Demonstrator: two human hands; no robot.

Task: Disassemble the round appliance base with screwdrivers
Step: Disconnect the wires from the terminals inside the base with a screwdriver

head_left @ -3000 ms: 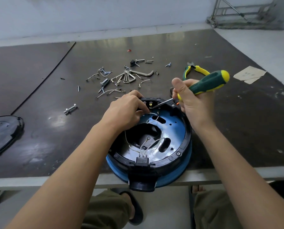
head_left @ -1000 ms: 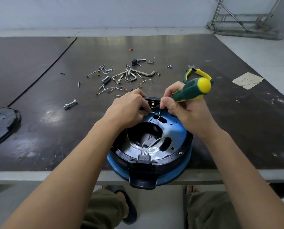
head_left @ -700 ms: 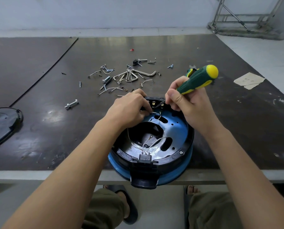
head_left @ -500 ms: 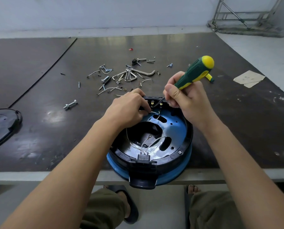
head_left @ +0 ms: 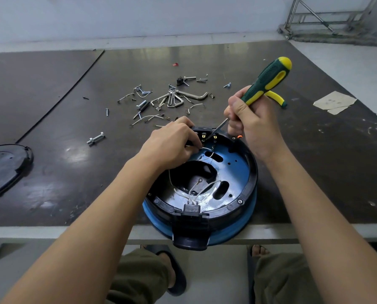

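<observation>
Right grip (head_left: 252,126) was clamped on screwdriver (head_left: 268,81), tip at terminals (head_left: 204,135) on far rim of round base (head_left: 238,167); left grip (head_left: 172,145) pinched white wire (head_left: 206,148) there, base sat at counter (head_left: 314,161) edge

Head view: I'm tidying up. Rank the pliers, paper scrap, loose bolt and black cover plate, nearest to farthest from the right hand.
1. Pliers, just behind the right hand.
2. Paper scrap, farther right.
3. Loose bolt, to the left.
4. Black cover plate, far left edge.
</observation>
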